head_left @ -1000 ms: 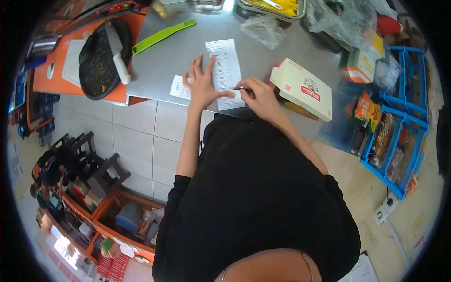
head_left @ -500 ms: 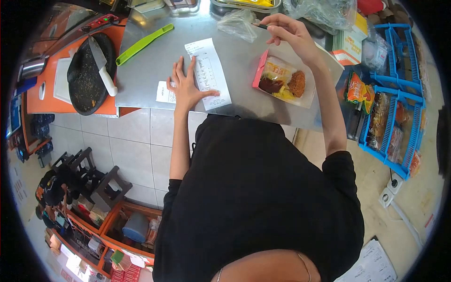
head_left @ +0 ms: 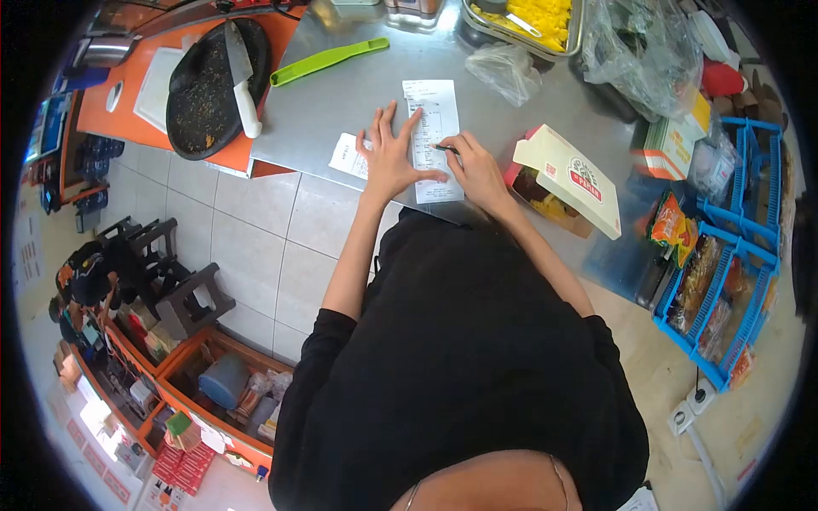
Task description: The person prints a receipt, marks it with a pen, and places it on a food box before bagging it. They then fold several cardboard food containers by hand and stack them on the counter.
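Observation:
My left hand [head_left: 394, 162] lies with fingers spread, its thumb and index finger on a long printed receipt [head_left: 439, 132] on the metal counter. Under its outer fingers is a smaller white slip [head_left: 348, 157]. In my right hand [head_left: 479, 175] I grip a dark pen [head_left: 445, 148], its tip at the middle of the receipt. To the right of that hand stands a food box [head_left: 579, 175], its printed lid partly lowered. Yellow food shows beneath the lid, and the rest inside is mostly hidden.
A green tool [head_left: 331, 61] lies at the counter's back left. On the orange surface, a knife [head_left: 242, 81] rests across a black round board [head_left: 204, 106]. Behind are a plastic bag [head_left: 504, 72] and a tray of yellow food [head_left: 567, 43]. Blue racks [head_left: 724, 247] stand right.
My right hand has come down from the back of the counter to the receipt with the pen. The food box's lid has swung partly over its contents. My left hand stays on the receipt.

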The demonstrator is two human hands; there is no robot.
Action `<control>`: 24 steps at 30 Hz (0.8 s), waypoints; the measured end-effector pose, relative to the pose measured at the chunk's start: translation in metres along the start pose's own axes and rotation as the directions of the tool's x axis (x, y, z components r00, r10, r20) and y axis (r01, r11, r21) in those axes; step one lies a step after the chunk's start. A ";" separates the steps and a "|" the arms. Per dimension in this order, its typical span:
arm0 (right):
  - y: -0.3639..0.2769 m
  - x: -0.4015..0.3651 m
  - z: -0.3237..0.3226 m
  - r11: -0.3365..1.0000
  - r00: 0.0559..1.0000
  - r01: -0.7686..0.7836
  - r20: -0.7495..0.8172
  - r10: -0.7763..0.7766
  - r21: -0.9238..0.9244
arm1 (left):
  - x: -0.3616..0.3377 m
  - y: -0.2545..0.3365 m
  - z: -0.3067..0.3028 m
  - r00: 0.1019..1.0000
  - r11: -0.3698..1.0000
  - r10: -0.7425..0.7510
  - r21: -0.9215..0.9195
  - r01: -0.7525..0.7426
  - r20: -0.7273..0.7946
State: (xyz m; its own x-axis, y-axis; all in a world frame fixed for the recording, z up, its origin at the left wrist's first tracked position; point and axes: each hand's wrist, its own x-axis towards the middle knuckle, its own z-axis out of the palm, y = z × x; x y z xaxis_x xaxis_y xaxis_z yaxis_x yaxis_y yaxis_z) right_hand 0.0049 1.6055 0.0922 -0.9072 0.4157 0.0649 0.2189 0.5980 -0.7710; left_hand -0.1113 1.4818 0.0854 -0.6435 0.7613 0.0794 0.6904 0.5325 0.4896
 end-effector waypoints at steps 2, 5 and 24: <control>0.000 0.004 0.003 1.000 1.000 0.010 0.006 -0.010 -0.020 | 0.000 0.000 0.000 1.000 1.000 -0.001 -0.002 0.001 0.010; 0.000 0.005 0.003 0.998 0.999 0.039 0.021 -0.038 -0.051 | 0.001 0.000 0.000 1.000 1.000 -0.004 -0.003 0.004 0.018; -0.021 -0.095 -0.063 0.864 0.778 0.366 -0.397 -0.488 -0.345 | 0.024 0.004 0.008 0.988 0.987 0.154 -0.051 -0.154 0.005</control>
State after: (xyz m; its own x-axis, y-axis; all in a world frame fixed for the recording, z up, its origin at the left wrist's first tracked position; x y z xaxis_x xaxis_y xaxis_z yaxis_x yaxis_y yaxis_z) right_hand 0.1094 1.5967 0.1425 -0.6699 0.3036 0.6776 -0.0187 0.9054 -0.4242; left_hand -0.1213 1.5056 0.0820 -0.5278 0.8360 0.1501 0.7635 0.3894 0.5152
